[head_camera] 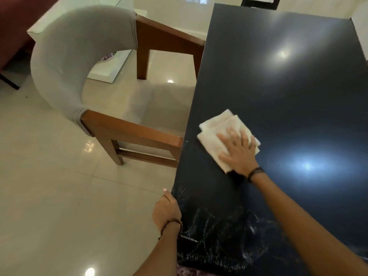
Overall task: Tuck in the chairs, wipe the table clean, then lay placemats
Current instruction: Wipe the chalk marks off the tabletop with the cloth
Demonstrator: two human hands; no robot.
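We are at the wiping step. Our right hand (238, 151) lies flat with straight, spread fingers on a folded white cloth (221, 134), pressing it onto the dark tabletop (288, 86) close to its left edge. Our left hand (167, 209) is at that same edge, nearer to us, fingers curled down over the side as if to steady us; how tightly it clasps the edge we cannot tell, since the fingers are hidden below.

Pale chalky scribbles (225, 234) cover the near corner of the tabletop, between our two arms, and a few faint specks lie by the edge just left of the cloth. In our judgement that near patch is what most needs cleaning. To do it well we should keep the palm flat so the whole cloth bears down, draw it toward us in overlapping passes over the marks, and refold to a fresh face once it loads up, or we will only smear the dust around. Light glare on the far surface makes it hard to say whether that part is clean.

The chair (83, 76) with the grey padded back sits at the left side, its seat pushed partly under the tabletop.

No containers are visible, and no placemats are in view yet.
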